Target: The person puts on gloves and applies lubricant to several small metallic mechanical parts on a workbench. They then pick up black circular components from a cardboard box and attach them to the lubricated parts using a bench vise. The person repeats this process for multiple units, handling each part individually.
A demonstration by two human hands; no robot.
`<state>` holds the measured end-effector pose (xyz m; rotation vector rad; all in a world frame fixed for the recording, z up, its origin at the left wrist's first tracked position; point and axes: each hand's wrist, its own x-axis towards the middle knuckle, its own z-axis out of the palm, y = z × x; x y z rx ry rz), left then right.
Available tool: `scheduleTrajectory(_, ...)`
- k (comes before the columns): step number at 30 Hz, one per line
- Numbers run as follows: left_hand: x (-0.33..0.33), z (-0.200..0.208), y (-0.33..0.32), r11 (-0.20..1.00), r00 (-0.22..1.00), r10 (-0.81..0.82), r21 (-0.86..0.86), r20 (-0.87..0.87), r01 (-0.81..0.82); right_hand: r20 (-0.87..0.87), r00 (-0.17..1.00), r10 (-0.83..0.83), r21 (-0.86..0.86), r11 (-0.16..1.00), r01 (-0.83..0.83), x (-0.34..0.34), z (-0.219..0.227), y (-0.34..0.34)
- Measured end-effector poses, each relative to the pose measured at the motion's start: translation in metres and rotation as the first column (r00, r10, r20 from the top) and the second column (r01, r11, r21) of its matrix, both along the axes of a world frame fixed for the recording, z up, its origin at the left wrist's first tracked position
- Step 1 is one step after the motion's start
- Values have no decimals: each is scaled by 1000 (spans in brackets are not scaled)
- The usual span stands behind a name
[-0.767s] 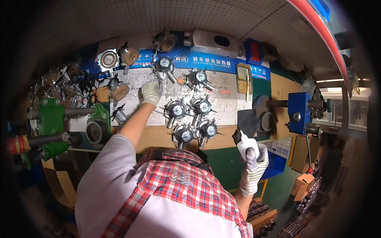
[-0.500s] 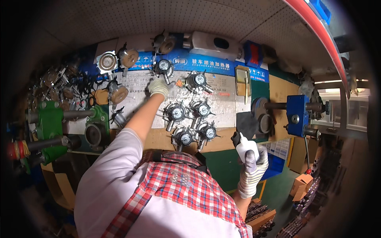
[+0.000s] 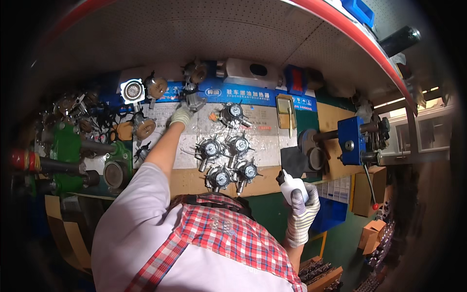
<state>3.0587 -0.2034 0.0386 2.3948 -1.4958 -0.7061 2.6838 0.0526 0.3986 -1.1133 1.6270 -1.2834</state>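
Note:
My left hand (image 3: 182, 117), in a striped glove, reaches to the far part of the bench and grips a metal motor assembly (image 3: 195, 101), tipped on its side. The glove hides part of the grip. Near the front right of the bench my right hand (image 3: 302, 217), also gloved, is closed around a white squeeze bottle (image 3: 294, 189), its nozzle tilted up and left. Between the hands several similar assemblies with round black tops stand on the cardboard, among them one farther back (image 3: 232, 114) and one at the front (image 3: 219, 178).
A green press (image 3: 65, 151) stands left, a blue one (image 3: 351, 141) right. More assemblies with brown discs (image 3: 145, 129) lie at the far left. A shallow tray (image 3: 285, 117), a metal housing (image 3: 250, 73) and a black pad (image 3: 294, 160) also rest on the bench.
The assembly at my left hand has tipped from black-top-up onto its side. My right hand and the bottle have shifted slightly relative to the bench, while the whole view has turned a little.

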Motion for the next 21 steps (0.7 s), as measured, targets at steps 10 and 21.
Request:
scheduleTrajectory(10,29,277,185,932,688,-344,-142,-640,334,169,897,409,-118,912,-393,-1,6,-41)
scheduleTrajectory(21,-107,417,275,546,525,-805,0,-278,838,-179,535,825,25,548,-836,-3,-12,-41)
